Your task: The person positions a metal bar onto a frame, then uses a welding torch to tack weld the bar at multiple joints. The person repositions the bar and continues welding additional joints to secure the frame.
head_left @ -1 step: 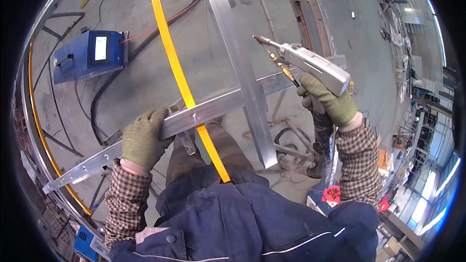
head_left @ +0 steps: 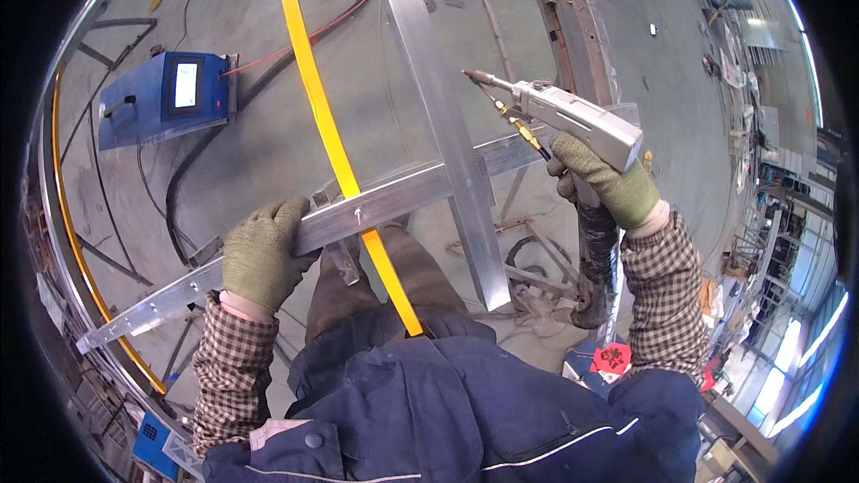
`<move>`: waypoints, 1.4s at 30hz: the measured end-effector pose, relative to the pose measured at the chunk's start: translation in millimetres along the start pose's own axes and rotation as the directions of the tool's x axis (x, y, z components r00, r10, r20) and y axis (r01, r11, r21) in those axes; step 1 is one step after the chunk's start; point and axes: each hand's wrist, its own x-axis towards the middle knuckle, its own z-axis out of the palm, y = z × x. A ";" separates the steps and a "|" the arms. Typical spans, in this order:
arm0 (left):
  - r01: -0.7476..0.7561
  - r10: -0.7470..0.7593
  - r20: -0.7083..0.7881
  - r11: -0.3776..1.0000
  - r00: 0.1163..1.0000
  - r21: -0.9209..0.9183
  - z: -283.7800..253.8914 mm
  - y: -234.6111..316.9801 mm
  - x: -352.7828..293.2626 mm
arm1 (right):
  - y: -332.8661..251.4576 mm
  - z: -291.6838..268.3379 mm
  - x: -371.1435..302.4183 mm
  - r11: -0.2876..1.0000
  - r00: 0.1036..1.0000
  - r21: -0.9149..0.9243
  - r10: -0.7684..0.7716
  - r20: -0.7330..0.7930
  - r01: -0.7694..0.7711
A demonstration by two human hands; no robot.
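My right hand [head_left: 607,179], in a green knit glove, is wrapped round the handle of a grey-white welding gun [head_left: 573,116]. Its copper-coloured nozzle points up and left, apart from the metal bars, and a brass fitting [head_left: 525,132] runs below the barrel. My left hand [head_left: 266,252], gloved alike, grips a silver metal crossbar [head_left: 394,204] left of the middle; its thumb is partly hidden. On the crossbar lies a second silver bar [head_left: 429,80] running lengthwise. A yellow strip [head_left: 313,89] passes the crossbar near my left hand, where a small bright pin or screw shows.
A blue machine with a lit screen [head_left: 165,100] stands on the floor at the left, with cables and a red line leading off. Below my right hand hangs a thick black-wrapped hose [head_left: 595,259]. A red-and-blue box [head_left: 598,362] lies near my right sleeve. Racks line the right side.
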 end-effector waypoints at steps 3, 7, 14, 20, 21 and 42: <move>0.025 -0.025 -0.005 1.000 1.000 -0.019 0.1 2.3 -0.8 | -16.7 -4.9 17.2 0.993 0.995 -0.116 0.034 0.099 -0.022; -0.006 0.006 0.002 0.999 1.000 -0.053 -3.9 2.6 0.4 | -24.2 -2.0 29.2 0.985 0.993 -0.165 0.068 0.099 -0.051; 0.002 -0.002 -0.018 1.000 1.000 -0.023 -4.0 0.7 -0.6 | -24.8 0.1 31.4 0.972 0.977 -0.171 0.183 0.111 -0.163; -0.004 0.004 -0.019 1.000 1.000 -0.023 -3.9 0.1 -2.3 | -24.7 -0.9 32.7 0.974 0.983 -0.190 0.146 0.113 -0.123; 0.000 0.000 -0.009 1.000 1.000 -0.017 -3.7 0.1 -1.9 | -23.8 -1.4 31.1 0.963 0.976 -0.215 0.188 0.111 -0.161; 0.012 -0.011 0.033 1.000 0.999 -0.020 -7.2 0.7 -0.1 | -18.5 -13.6 29.3 0.954 0.998 -0.297 0.056 0.030 -0.045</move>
